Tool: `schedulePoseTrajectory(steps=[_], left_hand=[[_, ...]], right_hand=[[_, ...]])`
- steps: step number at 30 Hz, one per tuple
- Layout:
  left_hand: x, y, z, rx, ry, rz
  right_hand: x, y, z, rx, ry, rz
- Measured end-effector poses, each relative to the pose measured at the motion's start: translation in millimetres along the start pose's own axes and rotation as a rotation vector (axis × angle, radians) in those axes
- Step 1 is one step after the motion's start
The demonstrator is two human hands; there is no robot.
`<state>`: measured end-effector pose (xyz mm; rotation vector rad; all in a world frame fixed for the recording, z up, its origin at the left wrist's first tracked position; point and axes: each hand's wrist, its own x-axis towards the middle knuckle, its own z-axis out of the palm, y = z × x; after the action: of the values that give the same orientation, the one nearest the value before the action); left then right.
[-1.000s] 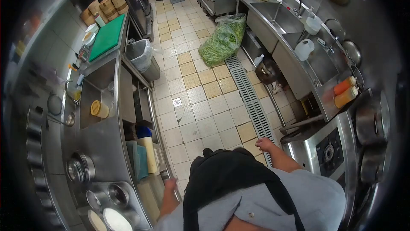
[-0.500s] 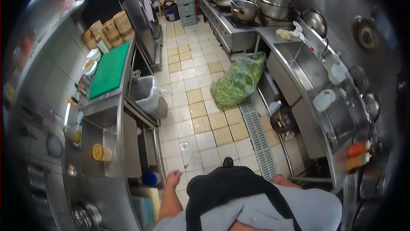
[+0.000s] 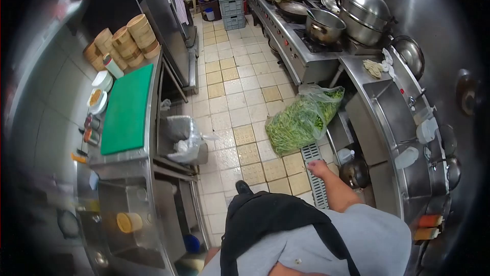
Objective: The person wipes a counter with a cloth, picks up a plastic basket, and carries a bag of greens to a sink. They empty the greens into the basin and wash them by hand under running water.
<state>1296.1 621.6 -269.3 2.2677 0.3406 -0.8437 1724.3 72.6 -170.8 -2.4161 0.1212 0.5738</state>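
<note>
My right hand (image 3: 318, 169) hangs over the floor drain grate (image 3: 318, 188), fingers curled in, with nothing seen sticking out of it. Just ahead of it lies a large clear plastic bag of leafy green vegetables (image 3: 298, 125) on the tiles. The hand is near the bag but apart from it. Only a bit of my left arm (image 3: 211, 253) shows beside the black apron (image 3: 270, 220); the left hand is out of sight.
On the left are a steel counter with a green cutting board (image 3: 128, 107), bamboo steamers (image 3: 120, 44) and a lined bin (image 3: 185, 141). On the right stand a stove (image 3: 306, 54) with pots and a steel sink (image 3: 390, 107). Grey crates (image 3: 232, 5) are stacked ahead.
I have stepped forward, so the bag is nearer. My right hand has swung forward into fuller view. My left hand, earlier with a thin pale thing at its fingers, has dropped out of view.
</note>
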Motion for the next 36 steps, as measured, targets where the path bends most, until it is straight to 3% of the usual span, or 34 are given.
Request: schedulePoseTrajectory(steps=[2, 3, 4, 6, 7, 8, 9, 10, 12, 14, 16, 18, 19, 20, 21, 22, 23, 24, 25, 27, 29, 33, 35, 36], left_hand=[[61, 3, -60, 0.22, 0.295, 0.57], [132, 19, -96, 0.246, -0.137, -0.172], [144, 24, -148, 0.548, -0.025, 0.176], [210, 95, -238, 0.019, 0.168, -0.282], [253, 92, -267, 0.031, 0.295, -0.115], [288, 115, -305, -0.094, 0.356, -0.086], [276, 200, -362, -0.249, 0.287, -0.153], [315, 199, -377, -0.117, 0.449, -0.019], [388, 211, -403, -0.383, 0.468, -0.008], [399, 266, -434, -0.532, 0.443, 0.042], [412, 285, -446, -0.567, 0.426, 0.08], [410, 285, -451, -0.5, 0.329, -0.035], [420, 265, -446, -0.328, 0.31, -0.101], [413, 261, -439, -0.558, 0.305, -0.192], [409, 249, -433, -0.622, 0.29, -0.304], [399, 230, -423, -0.687, 0.27, -0.422], [389, 181, -400, -0.002, 0.152, -0.221], [395, 148, -390, 0.677, 0.027, 0.002], [380, 132, -378, 0.64, -0.039, 0.048], [373, 134, -374, 0.117, -0.085, -0.243], [396, 139, -384, -0.084, -0.107, -0.379], [489, 149, -450, -0.077, -0.122, -0.319], [560, 154, -500, 0.058, -0.126, -0.2], [607, 157, -532, 0.271, -0.123, -0.061]], right_hand=[[23, -17, 16, 0.045, -0.042, 0.032], [27, -20, 22, 0.075, -0.093, 0.067], [23, -25, 28, 0.145, -0.039, 0.013], [30, -22, 31, -0.239, -0.288, -0.065], [31, -25, 31, -0.512, -0.396, -0.207], [30, -25, 31, -0.786, -0.5, -0.349], [33, -11, 38, -0.741, -0.56, -0.273], [36, 9, 45, -0.698, -0.621, -0.197], [47, 48, 51, -0.308, -0.625, 0.149], [82, 89, 58, -0.127, -0.675, 0.366], [133, 136, 67, -0.022, -0.794, 0.452], [206, 175, 71, 0.104, -0.941, 0.414], [230, 90, 25, -0.417, -0.906, 0.072], [249, -41, -44, -0.962, -0.78, -0.217], [300, -54, -54, -1.015, -0.874, -0.093], [346, -42, -50, -0.807, -0.583, -0.089], [390, -98, -81, -0.941, -0.708, -0.179], [437, -107, -87, -1.035, -0.488, -0.45], [470, -142, -98, -0.661, -0.257, -0.202], [541, -191, -104, -0.075, 0.103, -0.267], [570, -295, -138, 0.1, 0.088, -0.112], [632, -366, -135, 0.302, 0.078, -0.098], [656, -354, -122, -0.217, -0.152, -0.345], [668, -349, -112, -0.146, -0.166, -0.197]])
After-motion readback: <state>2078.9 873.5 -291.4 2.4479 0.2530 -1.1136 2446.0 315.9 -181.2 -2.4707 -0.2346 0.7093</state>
